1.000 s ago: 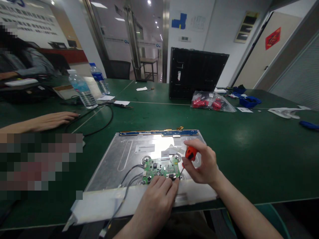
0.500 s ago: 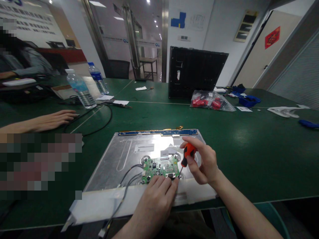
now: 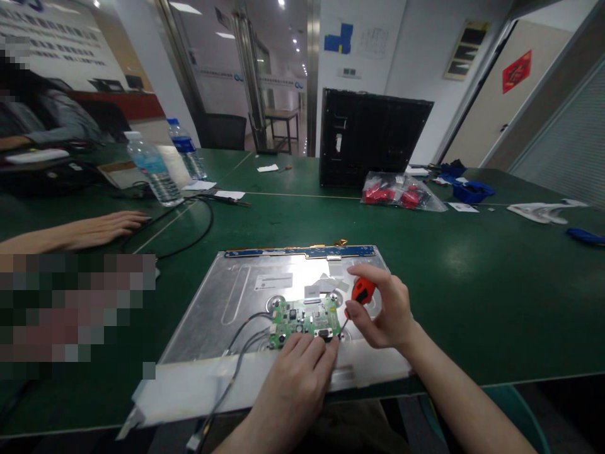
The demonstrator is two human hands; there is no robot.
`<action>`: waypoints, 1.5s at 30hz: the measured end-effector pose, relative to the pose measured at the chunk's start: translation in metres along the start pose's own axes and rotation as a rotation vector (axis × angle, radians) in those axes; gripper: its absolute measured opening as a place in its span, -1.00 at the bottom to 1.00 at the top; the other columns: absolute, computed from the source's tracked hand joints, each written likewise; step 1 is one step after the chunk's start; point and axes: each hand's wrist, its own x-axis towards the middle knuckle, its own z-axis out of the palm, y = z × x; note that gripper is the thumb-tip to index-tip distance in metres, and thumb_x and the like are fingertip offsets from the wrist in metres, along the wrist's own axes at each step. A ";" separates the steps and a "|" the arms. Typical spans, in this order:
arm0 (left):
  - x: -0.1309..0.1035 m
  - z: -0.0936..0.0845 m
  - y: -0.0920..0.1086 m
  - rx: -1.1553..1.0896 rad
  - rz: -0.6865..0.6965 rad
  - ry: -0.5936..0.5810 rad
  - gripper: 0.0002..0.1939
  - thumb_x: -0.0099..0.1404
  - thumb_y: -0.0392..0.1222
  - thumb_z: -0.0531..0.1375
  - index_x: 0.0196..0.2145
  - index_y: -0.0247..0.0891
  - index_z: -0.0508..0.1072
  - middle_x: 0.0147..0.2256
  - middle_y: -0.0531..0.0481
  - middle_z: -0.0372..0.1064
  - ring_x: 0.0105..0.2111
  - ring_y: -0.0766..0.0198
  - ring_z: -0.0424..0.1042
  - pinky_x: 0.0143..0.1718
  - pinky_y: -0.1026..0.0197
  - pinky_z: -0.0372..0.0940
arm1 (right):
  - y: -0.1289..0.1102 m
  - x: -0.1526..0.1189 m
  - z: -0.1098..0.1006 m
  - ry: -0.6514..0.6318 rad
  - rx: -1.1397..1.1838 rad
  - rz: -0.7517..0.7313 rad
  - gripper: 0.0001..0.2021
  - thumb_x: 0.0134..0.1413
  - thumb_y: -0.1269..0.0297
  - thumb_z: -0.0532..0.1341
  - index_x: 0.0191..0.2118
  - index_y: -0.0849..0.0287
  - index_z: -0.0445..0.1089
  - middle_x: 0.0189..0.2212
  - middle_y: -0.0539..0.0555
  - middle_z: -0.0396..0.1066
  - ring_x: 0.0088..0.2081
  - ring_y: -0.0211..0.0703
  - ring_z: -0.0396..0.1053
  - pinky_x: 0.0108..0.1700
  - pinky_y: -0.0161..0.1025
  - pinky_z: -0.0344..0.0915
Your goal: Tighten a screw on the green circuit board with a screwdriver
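Note:
A green circuit board (image 3: pixel 306 317) lies on the metal back of a display panel (image 3: pixel 212 315). My left hand (image 3: pixel 299 372) presses its bent fingers on the board's near edge, beside a video port. My right hand (image 3: pixel 385 309) grips an orange and black screwdriver (image 3: pixel 362 290) between thumb and fingers. The screwdriver leans to the right, its shaft reaching down to the board's near right corner; the screw under its tip is too small to make out. Grey cables (image 3: pixel 243 353) run from the board's left side over the panel's white near strip.
A bag of red parts (image 3: pixel 401 194) lies before an upright black panel (image 3: pixel 373 139). Two water bottles (image 3: pixel 154 170) stand at the left, near a black cable (image 3: pixel 210 221). Another person's hand (image 3: pixel 104 228) rests on the green table (image 3: pixel 472 271). Blue pieces (image 3: pixel 472 189) lie at the far right.
The screwdriver handle tilts further to the right and my right thumb and fingers have shifted around it. My left hand stays in place on the board.

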 end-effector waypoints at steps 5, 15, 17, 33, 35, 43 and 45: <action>-0.001 -0.001 0.000 0.002 0.002 -0.007 -0.72 0.53 -0.40 -0.03 -0.01 -0.39 0.45 -0.38 -0.03 0.39 -0.40 0.13 0.36 -0.29 0.07 0.26 | 0.001 -0.002 -0.002 -0.023 0.091 0.031 -0.54 0.17 0.36 0.08 0.20 0.16 0.29 -0.37 0.00 0.48 -0.52 -0.22 0.41 -0.45 -0.26 0.41; 0.001 -0.002 0.000 0.005 0.005 0.002 -0.69 0.56 -0.38 -0.08 -0.01 -0.38 0.44 -0.39 -0.03 0.38 -0.41 0.16 0.37 -0.30 0.10 0.25 | -0.001 0.000 0.001 0.030 -0.039 -0.002 -0.64 0.24 0.39 0.23 0.13 0.07 0.30 -0.52 -0.14 0.40 -0.61 -0.30 0.31 -0.53 -0.38 0.33; 0.002 -0.003 0.000 0.004 0.005 0.005 -0.68 0.57 -0.37 -0.10 -0.02 -0.39 0.44 -0.39 -0.03 0.37 -0.41 0.15 0.37 -0.30 0.09 0.25 | -0.001 0.000 0.001 0.021 -0.044 -0.008 -0.67 0.27 0.35 0.25 0.11 0.08 0.30 -0.54 -0.15 0.38 -0.60 -0.29 0.32 -0.52 -0.39 0.34; 0.001 -0.001 0.000 -0.011 0.003 -0.002 -0.75 0.52 -0.41 -0.01 -0.01 -0.39 0.44 -0.38 -0.03 0.38 -0.41 0.14 0.36 -0.30 0.09 0.25 | -0.001 -0.001 0.002 0.016 -0.033 -0.004 -0.53 0.15 0.42 0.15 0.19 0.08 0.27 -0.44 -0.07 0.47 -0.56 -0.23 0.38 -0.51 -0.32 0.37; 0.001 -0.002 0.000 -0.007 0.007 -0.009 -0.74 0.51 -0.41 -0.01 -0.01 -0.39 0.44 -0.39 -0.03 0.38 -0.41 0.13 0.36 -0.31 0.09 0.26 | -0.001 -0.001 0.003 0.038 -0.038 -0.017 -0.56 0.19 0.44 0.18 0.17 0.05 0.27 -0.47 -0.10 0.46 -0.57 -0.25 0.38 -0.52 -0.35 0.36; 0.000 -0.002 0.001 -0.012 -0.002 -0.024 -0.76 0.51 -0.39 0.01 0.00 -0.39 0.45 -0.38 -0.03 0.39 -0.39 0.13 0.37 -0.30 0.08 0.28 | 0.001 -0.001 -0.001 -0.018 0.052 -0.012 -0.54 0.20 0.35 0.15 0.22 0.13 0.28 -0.41 -0.03 0.47 -0.52 -0.21 0.40 -0.47 -0.28 0.40; 0.000 -0.002 0.001 -0.014 0.000 -0.023 -0.75 0.51 -0.40 0.01 -0.01 -0.39 0.45 -0.38 -0.03 0.38 -0.39 0.13 0.37 -0.31 0.08 0.27 | 0.001 -0.002 -0.002 -0.022 0.080 0.003 -0.50 0.17 0.36 0.12 0.24 0.16 0.28 -0.35 0.02 0.50 -0.50 -0.21 0.42 -0.44 -0.26 0.43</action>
